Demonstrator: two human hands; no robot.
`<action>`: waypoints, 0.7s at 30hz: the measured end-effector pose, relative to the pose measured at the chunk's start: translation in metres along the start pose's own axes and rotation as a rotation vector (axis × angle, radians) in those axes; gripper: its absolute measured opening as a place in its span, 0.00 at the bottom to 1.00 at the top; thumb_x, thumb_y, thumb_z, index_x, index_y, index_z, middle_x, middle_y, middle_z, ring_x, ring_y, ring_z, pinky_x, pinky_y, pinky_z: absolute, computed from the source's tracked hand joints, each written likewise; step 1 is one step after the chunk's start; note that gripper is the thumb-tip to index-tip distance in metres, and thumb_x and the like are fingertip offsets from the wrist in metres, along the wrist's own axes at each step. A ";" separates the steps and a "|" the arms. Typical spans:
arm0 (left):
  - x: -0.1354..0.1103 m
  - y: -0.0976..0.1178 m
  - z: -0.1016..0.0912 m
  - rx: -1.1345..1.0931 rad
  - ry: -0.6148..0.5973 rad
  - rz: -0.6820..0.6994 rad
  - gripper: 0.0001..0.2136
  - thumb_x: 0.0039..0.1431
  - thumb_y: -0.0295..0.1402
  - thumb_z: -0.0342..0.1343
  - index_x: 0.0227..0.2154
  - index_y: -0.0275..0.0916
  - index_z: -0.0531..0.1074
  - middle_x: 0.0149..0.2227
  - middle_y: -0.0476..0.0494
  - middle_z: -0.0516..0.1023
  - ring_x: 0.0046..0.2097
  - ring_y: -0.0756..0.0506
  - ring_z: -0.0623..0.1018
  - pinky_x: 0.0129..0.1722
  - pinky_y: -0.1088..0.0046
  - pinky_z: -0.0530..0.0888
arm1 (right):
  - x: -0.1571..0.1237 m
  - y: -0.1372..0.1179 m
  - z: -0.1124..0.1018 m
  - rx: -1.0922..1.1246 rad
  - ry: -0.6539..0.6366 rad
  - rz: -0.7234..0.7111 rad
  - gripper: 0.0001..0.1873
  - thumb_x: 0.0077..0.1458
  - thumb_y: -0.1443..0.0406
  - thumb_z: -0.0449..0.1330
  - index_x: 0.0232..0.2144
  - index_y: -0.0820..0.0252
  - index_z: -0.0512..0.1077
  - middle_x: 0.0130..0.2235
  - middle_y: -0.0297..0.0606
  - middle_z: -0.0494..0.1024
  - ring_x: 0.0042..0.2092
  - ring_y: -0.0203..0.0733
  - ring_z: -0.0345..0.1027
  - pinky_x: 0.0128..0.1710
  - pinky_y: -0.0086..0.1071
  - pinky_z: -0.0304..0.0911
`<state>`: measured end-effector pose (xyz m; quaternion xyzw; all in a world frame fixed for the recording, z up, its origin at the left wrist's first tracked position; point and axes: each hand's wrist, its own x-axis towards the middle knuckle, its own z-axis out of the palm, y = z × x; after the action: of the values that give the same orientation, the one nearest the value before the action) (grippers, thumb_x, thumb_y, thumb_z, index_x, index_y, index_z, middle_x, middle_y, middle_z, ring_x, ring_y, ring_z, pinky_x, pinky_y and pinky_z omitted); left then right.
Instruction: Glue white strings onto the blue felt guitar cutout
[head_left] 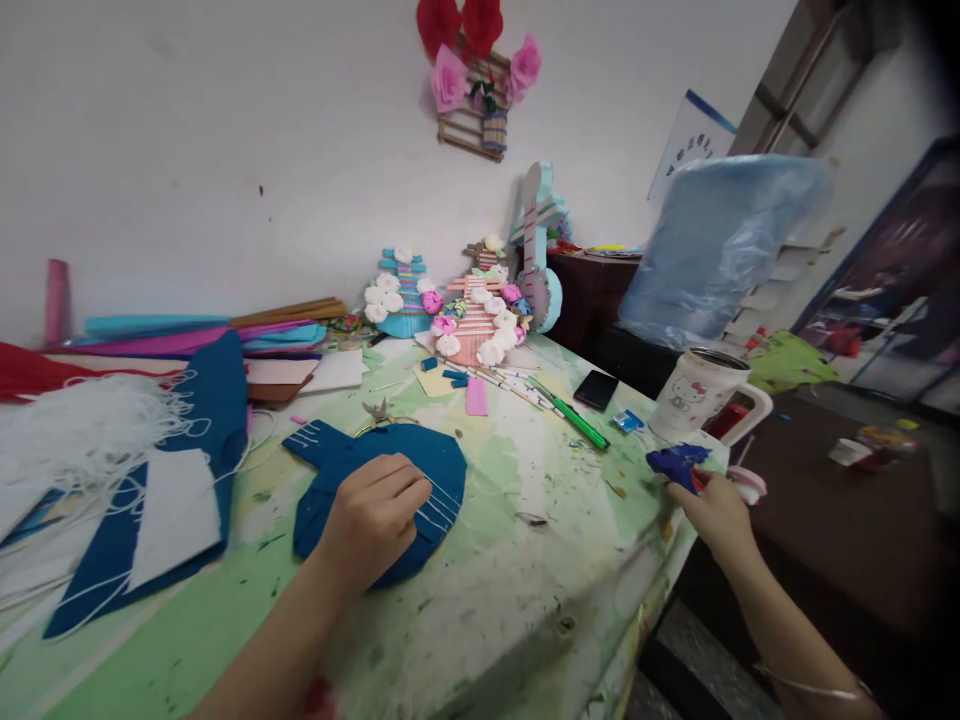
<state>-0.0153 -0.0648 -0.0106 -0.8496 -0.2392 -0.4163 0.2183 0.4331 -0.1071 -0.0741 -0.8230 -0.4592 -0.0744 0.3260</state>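
Observation:
My left hand (379,515) rests over a dark-blue guitar-shaped piece (322,490) lying on the table. Its fingers are pinched together, and whatever is between them is hidden. White strings (442,500) run across the blue body beside those fingers, and short white lines mark the neck end. At the table's right edge my right hand (712,515) is closed around a blue tool with a red part, which looks like a glue gun (679,460). A pair of scissors (377,411) lies just behind the blue piece, partly covered by it.
A tangle of white cord (105,430) and coloured paper sheets (165,330) lie at left. Decorated model guitars (476,335) stand against the wall. A green utility knife (577,422), a black phone (596,390) and a white mug (690,395) are at right.

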 end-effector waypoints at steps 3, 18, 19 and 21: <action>-0.002 -0.002 -0.001 0.019 -0.016 -0.006 0.13 0.44 0.14 0.44 0.21 0.38 0.67 0.24 0.46 0.76 0.31 0.46 0.76 0.32 0.70 0.74 | 0.008 -0.001 0.005 -0.060 -0.041 0.014 0.26 0.43 0.56 0.55 0.40 0.70 0.74 0.37 0.56 0.78 0.43 0.62 0.72 0.41 0.45 0.64; -0.009 -0.010 0.001 0.055 -0.068 -0.065 0.12 0.41 0.15 0.45 0.19 0.38 0.68 0.21 0.46 0.73 0.28 0.47 0.73 0.30 0.72 0.70 | -0.015 -0.062 -0.012 -0.090 0.171 -0.121 0.27 0.49 0.55 0.56 0.48 0.68 0.68 0.53 0.66 0.62 0.55 0.75 0.54 0.49 0.63 0.51; -0.009 -0.011 0.001 0.051 -0.064 -0.069 0.13 0.41 0.15 0.45 0.19 0.38 0.69 0.21 0.46 0.74 0.29 0.47 0.73 0.30 0.72 0.70 | -0.014 -0.074 -0.015 0.013 0.159 -0.239 0.25 0.49 0.57 0.56 0.47 0.67 0.68 0.51 0.63 0.64 0.56 0.70 0.55 0.50 0.60 0.52; -0.010 -0.012 0.002 0.045 -0.051 -0.078 0.14 0.42 0.15 0.45 0.21 0.38 0.71 0.22 0.46 0.75 0.29 0.46 0.74 0.30 0.72 0.71 | -0.013 -0.104 -0.017 0.144 0.071 -0.402 0.20 0.51 0.58 0.55 0.45 0.60 0.69 0.47 0.51 0.69 0.53 0.58 0.62 0.49 0.49 0.61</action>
<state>-0.0269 -0.0563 -0.0178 -0.8450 -0.2868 -0.3970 0.2149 0.3450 -0.0888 -0.0182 -0.6862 -0.6066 -0.1339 0.3784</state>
